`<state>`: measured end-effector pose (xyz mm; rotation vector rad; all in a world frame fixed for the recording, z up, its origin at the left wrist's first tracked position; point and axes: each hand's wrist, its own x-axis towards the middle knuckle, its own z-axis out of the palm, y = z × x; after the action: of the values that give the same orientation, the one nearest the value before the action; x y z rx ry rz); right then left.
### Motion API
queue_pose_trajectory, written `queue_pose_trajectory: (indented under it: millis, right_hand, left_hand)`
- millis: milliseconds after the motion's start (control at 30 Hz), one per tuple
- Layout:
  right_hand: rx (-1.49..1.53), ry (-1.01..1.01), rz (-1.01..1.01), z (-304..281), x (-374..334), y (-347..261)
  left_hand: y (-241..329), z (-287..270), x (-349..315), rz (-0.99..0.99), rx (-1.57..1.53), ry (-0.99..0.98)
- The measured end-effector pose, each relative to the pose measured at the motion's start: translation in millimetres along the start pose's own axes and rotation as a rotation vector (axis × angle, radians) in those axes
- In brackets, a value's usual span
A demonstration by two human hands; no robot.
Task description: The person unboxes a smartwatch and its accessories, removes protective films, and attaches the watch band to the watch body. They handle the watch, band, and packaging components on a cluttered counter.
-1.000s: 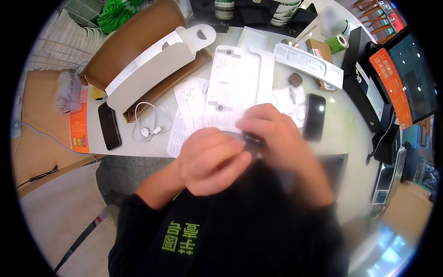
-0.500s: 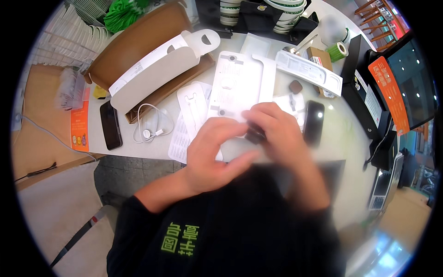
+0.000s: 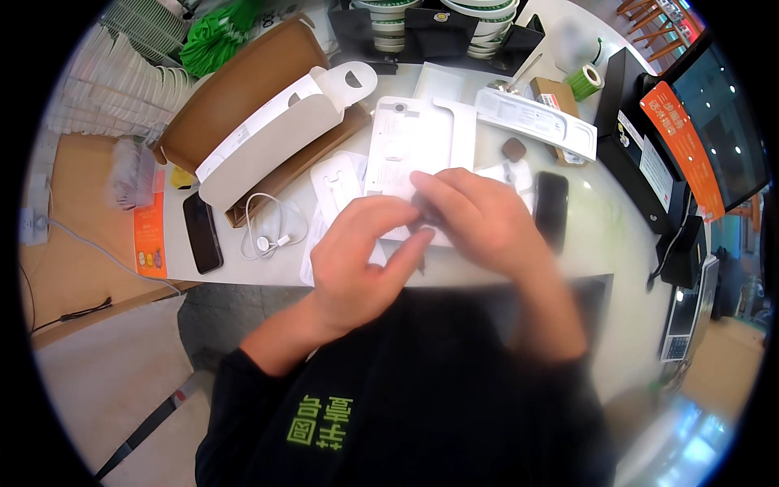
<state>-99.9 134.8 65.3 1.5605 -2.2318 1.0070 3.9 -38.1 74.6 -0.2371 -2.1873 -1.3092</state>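
Note:
My left hand [image 3: 353, 260] and my right hand [image 3: 487, 223] come together above the table's front edge. Between them is a small dark thing [image 3: 432, 214], mostly covered by the fingers, with a narrow dark end below my left thumb; its kind cannot be made out. Both hands have their fingers curled on it. Just beyond the hands lies a flat white packaging tray [image 3: 434, 134] with printed outlines and a raised edge. A white paper insert [image 3: 333, 178] is left of it. A coiled white charging cable [image 3: 268, 235] with a round puck rests farther left.
An open brown carton [image 3: 243, 85] holds a long white box [image 3: 272, 150]. One dark phone [image 3: 202, 233] lies left, another [image 3: 551, 211] right. A long white tray [image 3: 535, 122], a small brown square piece [image 3: 513, 148], a green roll [image 3: 584, 82] and a black screen [image 3: 722, 138] are rightward.
Both hands have shifted slightly left with the dark thing. My left thumb and fingers have closed in around it, and its narrow end now shows below. The whole view has tilted a little.

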Motion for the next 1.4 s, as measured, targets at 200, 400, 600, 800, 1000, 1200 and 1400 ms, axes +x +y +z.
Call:
queue_pose_trajectory:
  millis: [200, 400, 600, 800, 1000, 1200, 1400]
  right_hand:
    - [-0.113, -0.015, -0.035, -6, 1, -4]
    - [-0.131, -0.011, -0.043, -8, -2, -4]
    - [-0.175, 0.030, -0.069, -1, -3, 0]
    - [0.039, 0.093, 0.012, 3, 2, 1]
    - [0.051, 0.174, -0.041, 12, 5, 9]
    - [0.149, 0.226, 0.061, 18, 3, 8]
    - [0.640, 0.047, 0.777, 12, -24, -9]
  left_hand:
    - [-5, 2, -4, 0.132, 0.080, -0.031]
    - [-9, -2, -7, -0.025, -0.052, -0.082]
    - [-14, -2, -7, -0.143, -0.091, -0.116]
    - [-16, -7, 4, -0.196, -0.185, -0.189]
    - [-18, -2, 13, -0.345, -0.415, -0.184]
    - [-14, -3, 24, -0.184, -0.204, -0.128]
    - [-20, -5, 30, -0.334, -0.262, 0.009]
